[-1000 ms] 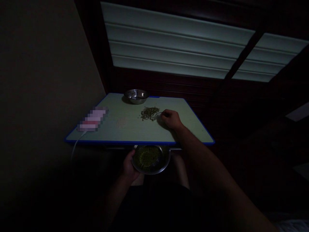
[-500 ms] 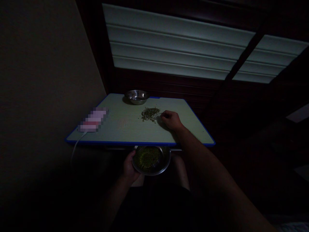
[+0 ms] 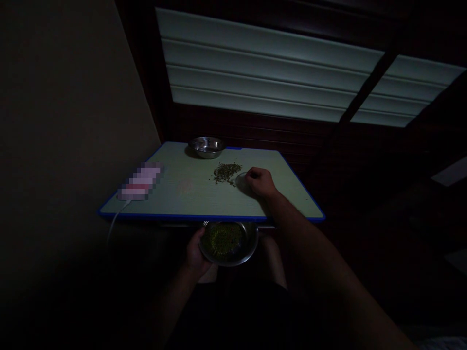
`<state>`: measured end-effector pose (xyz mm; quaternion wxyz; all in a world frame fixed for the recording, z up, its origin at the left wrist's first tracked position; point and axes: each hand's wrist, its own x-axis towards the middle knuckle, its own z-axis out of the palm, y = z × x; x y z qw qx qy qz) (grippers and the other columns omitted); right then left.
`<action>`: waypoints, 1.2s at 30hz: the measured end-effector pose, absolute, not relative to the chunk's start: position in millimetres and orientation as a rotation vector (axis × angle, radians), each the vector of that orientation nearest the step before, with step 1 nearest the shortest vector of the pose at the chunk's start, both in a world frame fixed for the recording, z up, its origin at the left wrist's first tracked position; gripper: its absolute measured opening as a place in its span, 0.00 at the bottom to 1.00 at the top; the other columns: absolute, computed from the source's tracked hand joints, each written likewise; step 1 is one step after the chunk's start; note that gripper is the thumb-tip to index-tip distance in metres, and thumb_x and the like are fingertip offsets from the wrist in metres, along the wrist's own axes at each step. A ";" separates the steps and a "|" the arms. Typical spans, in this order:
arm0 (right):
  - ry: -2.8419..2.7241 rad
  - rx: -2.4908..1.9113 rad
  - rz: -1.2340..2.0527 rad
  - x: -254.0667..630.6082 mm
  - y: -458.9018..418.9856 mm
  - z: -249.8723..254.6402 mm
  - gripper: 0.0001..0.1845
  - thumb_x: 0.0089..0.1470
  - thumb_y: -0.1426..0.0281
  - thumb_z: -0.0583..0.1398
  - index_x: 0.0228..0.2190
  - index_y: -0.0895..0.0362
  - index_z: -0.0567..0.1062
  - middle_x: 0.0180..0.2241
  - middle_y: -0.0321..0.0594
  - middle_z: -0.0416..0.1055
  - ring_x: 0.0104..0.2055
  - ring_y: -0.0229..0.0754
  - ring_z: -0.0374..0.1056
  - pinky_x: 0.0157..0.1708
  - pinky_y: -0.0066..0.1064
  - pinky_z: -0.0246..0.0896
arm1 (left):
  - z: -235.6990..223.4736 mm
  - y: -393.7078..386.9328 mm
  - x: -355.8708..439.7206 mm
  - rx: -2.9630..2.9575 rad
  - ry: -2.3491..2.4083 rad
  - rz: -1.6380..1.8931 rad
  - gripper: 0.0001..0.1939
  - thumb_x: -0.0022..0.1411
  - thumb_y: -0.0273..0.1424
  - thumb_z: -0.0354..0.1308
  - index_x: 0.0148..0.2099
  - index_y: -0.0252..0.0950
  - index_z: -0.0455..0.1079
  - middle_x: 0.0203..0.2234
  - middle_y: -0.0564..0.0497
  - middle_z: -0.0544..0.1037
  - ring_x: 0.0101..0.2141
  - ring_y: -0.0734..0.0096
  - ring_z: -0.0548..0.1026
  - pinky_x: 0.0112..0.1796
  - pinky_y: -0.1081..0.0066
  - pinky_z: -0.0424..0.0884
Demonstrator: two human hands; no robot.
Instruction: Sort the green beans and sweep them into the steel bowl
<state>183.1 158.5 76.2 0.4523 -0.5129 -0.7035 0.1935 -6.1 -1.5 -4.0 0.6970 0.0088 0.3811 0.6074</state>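
Note:
My left hand (image 3: 197, 253) is closed on the left rim of a metal bowl (image 3: 251, 250), held under the table's near edge. Small green beans or grains (image 3: 222, 238) cover the bowl's bottom. Over the table my right hand (image 3: 260, 181) is closed, pinching a small see-through, curved piece (image 3: 241, 176), whose kind is too dim to make out. This piece sits at the right edge of a loose pile of small brownish-green beans or grains (image 3: 225, 172), spread on the pale tabletop (image 3: 193, 201).
A second metal bowl (image 3: 207, 148) stands at the table's back edge. On the left lies a blurred pink phone-like thing (image 3: 140, 182), with a white cable (image 3: 114, 221) hanging over the edge. A wall (image 3: 73, 97) and a dark-framed slatted panel (image 3: 262, 73) border the table.
My right hand has drawn slightly to the right, bringing the see-through piece back from the pile. My left hand still holds the bowl in about the same place.

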 end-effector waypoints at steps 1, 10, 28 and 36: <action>-1.744 -1.273 0.474 182.9 157.7 76.6 0.08 0.39 0.68 0.55 0.20 0.59 0.72 0.19 0.35 0.68 0.26 0.36 0.61 0.28 0.28 0.54 | -3.8 -1.6 -6.1 0.018 0.848 1.354 0.13 0.58 0.30 0.51 0.33 0.32 0.76 0.26 0.46 0.82 0.35 0.58 0.80 0.45 0.58 0.73; -1.700 -1.258 0.603 182.4 155.1 78.4 0.09 0.38 0.66 0.56 0.19 0.59 0.72 0.19 0.34 0.67 0.24 0.35 0.60 0.27 0.27 0.54 | -12.1 -0.7 -7.2 0.042 0.818 1.372 0.11 0.56 0.31 0.53 0.33 0.33 0.77 0.26 0.47 0.82 0.35 0.57 0.80 0.45 0.57 0.73; -1.687 -1.267 0.682 180.9 153.9 79.4 0.10 0.37 0.65 0.58 0.20 0.59 0.73 0.19 0.35 0.68 0.24 0.35 0.60 0.26 0.27 0.54 | -4.6 -1.9 -6.6 0.025 0.830 1.354 0.13 0.59 0.30 0.52 0.33 0.31 0.77 0.28 0.45 0.82 0.35 0.58 0.80 0.46 0.58 0.72; -1.713 -1.251 0.737 181.7 154.0 78.6 0.10 0.36 0.64 0.60 0.18 0.59 0.72 0.17 0.33 0.65 0.22 0.33 0.57 0.23 0.26 0.53 | -7.1 -1.2 -7.0 0.021 0.813 1.363 0.12 0.58 0.30 0.52 0.34 0.32 0.76 0.27 0.46 0.82 0.38 0.56 0.80 0.47 0.57 0.72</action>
